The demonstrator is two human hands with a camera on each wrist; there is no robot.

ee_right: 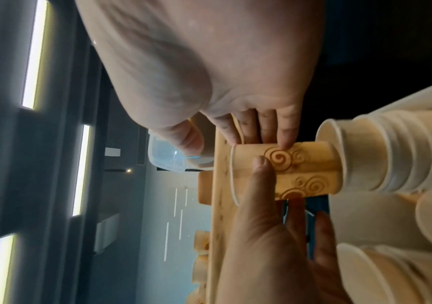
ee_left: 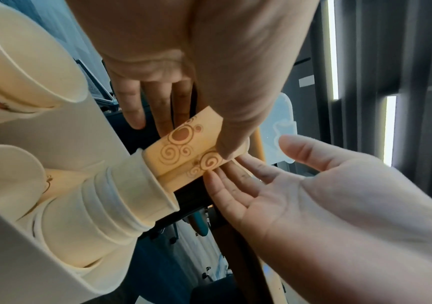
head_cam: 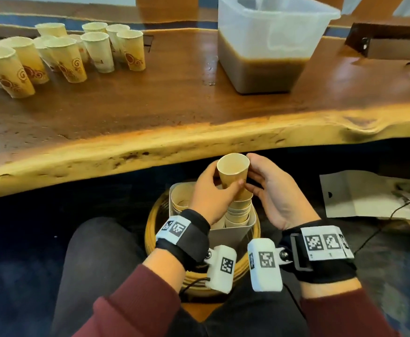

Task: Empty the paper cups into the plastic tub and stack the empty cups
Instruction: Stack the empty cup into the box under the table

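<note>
Paper cup (head_cam: 233,175) gripped by left hand (head_cam: 212,195) over stack (head_cam: 239,211).

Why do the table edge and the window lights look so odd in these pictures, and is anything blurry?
Head view: the wide lens bows the table edge, and glare shines on the wood near the plastic tub. Left wrist view: the left hand fills the frame, soft and pale; bright light strips wash out. Right wrist view: turned sideways, with smeared lights, but the cup is fairly sharp.

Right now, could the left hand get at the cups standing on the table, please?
Probably not yet: the left hand grips the cup over the stack below the table's edge, and the standing cups sit far back.
</note>
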